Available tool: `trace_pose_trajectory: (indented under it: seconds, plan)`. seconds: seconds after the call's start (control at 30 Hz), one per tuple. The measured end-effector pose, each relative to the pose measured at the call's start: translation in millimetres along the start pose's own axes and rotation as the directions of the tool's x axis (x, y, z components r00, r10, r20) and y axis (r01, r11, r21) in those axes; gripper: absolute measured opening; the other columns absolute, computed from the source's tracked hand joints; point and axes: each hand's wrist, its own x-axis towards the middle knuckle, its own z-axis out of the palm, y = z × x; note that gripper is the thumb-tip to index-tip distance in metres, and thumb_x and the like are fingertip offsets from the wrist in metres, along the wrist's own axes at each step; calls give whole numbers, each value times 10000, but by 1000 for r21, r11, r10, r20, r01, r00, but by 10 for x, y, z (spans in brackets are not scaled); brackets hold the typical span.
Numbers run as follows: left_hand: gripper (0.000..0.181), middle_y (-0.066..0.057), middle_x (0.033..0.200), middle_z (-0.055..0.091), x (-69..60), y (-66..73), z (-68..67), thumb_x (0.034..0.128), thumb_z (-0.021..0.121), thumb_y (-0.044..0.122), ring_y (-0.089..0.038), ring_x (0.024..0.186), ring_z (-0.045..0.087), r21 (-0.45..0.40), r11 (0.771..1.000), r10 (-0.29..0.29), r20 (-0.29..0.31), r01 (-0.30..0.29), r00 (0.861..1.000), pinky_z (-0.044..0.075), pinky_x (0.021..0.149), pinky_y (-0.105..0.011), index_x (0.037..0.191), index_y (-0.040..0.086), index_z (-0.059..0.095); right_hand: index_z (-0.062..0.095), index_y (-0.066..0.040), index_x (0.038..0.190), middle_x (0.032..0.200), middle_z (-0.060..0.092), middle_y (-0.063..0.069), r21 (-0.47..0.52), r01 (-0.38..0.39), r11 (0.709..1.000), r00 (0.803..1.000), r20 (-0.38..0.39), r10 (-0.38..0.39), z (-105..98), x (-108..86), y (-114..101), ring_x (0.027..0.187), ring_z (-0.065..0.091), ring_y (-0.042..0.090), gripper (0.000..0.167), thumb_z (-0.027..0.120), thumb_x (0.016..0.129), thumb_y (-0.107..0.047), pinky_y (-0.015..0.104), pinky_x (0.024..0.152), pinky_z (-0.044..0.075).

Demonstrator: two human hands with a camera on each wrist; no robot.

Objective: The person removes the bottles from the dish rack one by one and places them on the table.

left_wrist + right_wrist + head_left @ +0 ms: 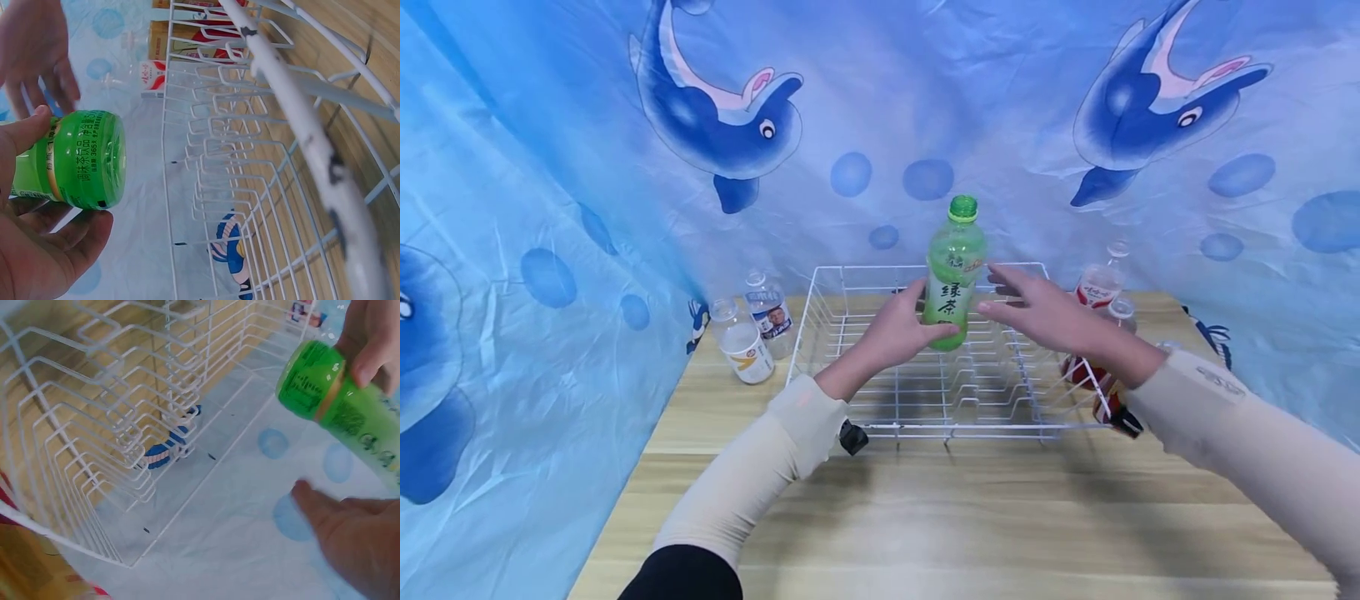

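A green tea bottle, capless and nearly upright, is held above the white wire rack. My left hand grips its lower part, thumb across the front and fingers curled behind. In the left wrist view the bottle's green base sits between thumb and fingers. My right hand is just right of the bottle with fingers extended. A gap shows between that right hand and the bottle in the right wrist view.
Two clear bottles, one with a white-and-orange label and one with a blue label, stand left of the rack. Several bottles, including a red-labelled one, stand right of it. A blue dolphin-print curtain hangs behind the wooden table.
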Motion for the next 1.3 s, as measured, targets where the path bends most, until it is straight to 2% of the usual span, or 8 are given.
trace_pose_trajectory:
  seconds: [0.13, 0.3, 0.4, 0.53, 0.67, 0.77, 1.07, 1.3]
  plan:
    - [758, -12, 1298, 631, -14, -27, -88, 838, 828, 410, -211, 1175, 600, -7, 1000, -11, -34, 11, 999, 533, 944, -438, 1458, 172, 463, 206, -34, 1602, 1602, 290, 238, -217, -29, 976, 996, -83, 11, 77, -322, 78, 1424, 337, 460, 801, 494, 1033, -520, 622, 1131, 299]
    - [731, -4, 1281, 643, -34, -49, -152, 839, 816, 442, -201, 1150, 613, 19, 1000, 0, -47, 1, 999, 547, 920, -445, 1436, 187, 479, 347, 70, 1522, 1528, 343, 332, -412, -82, 908, 974, -224, -14, 376, -751, 463, 1392, 318, 519, 747, 557, 1023, -445, 677, 1095, 292]
    - [727, 7, 1271, 645, -82, -28, -186, 844, 811, 443, -192, 1139, 614, 24, 1000, 1, -67, 0, 998, 541, 921, -445, 1438, 192, 476, 403, 87, 1483, 1475, 388, 339, -428, -105, 897, 957, -290, -27, 502, -950, 701, 1342, 358, 517, 728, 618, 996, -409, 692, 1031, 341]
    - [719, 14, 1278, 639, -22, 105, -213, 854, 810, 423, -173, 1142, 610, 14, 1000, 13, -62, -12, 998, 531, 934, -418, 1446, 193, 473, 457, 91, 1427, 1437, 406, 334, -407, -111, 907, 928, -369, -51, 461, -1185, 961, 1285, 398, 527, 662, 660, 975, -349, 701, 1007, 343]
    - [742, -2, 1284, 636, 114, 285, -189, 854, 806, 439, -173, 1140, 610, 36, 998, 47, -33, -45, 998, 531, 945, -418, 1454, 175, 460, 365, 103, 1479, 1526, 270, 370, -368, -210, 906, 913, -404, 48, 347, -1479, 1130, 1395, 262, 551, 683, 602, 1011, -334, 713, 1095, 221]
    - [765, -14, 1286, 642, 108, 310, -249, 842, 810, 459, -179, 1134, 616, 48, 998, 43, -42, -41, 998, 535, 938, -422, 1456, 170, 456, 262, 108, 1530, 1586, 166, 357, -348, -259, 901, 913, -394, 110, 348, -1596, 1177, 1464, 139, 524, 729, 546, 1037, -347, 704, 1132, 145]
    - [724, -17, 1269, 641, -115, 33, -629, 829, 818, 466, -199, 1110, 628, 17, 999, 31, -160, -29, 987, 565, 876, -409, 1410, 175, 497, 252, 77, 1552, 1623, 102, 321, -327, -257, 909, 892, -443, 92, 392, -1551, 1195, 1456, 151, 537, 667, 523, 1027, -232, 647, 1173, 131]
    - [688, -101, 1225, 658, -402, -304, -819, 826, 829, 435, -278, 1049, 664, -2, 1000, 10, -254, -10, 967, 597, 815, -407, 1356, 110, 534, 273, 78, 1547, 1614, 139, 326, -336, -273, 901, 878, -471, 90, 462, -1649, 1223, 1463, 163, 520, 656, 532, 1016, -210, 544, 1219, 80]
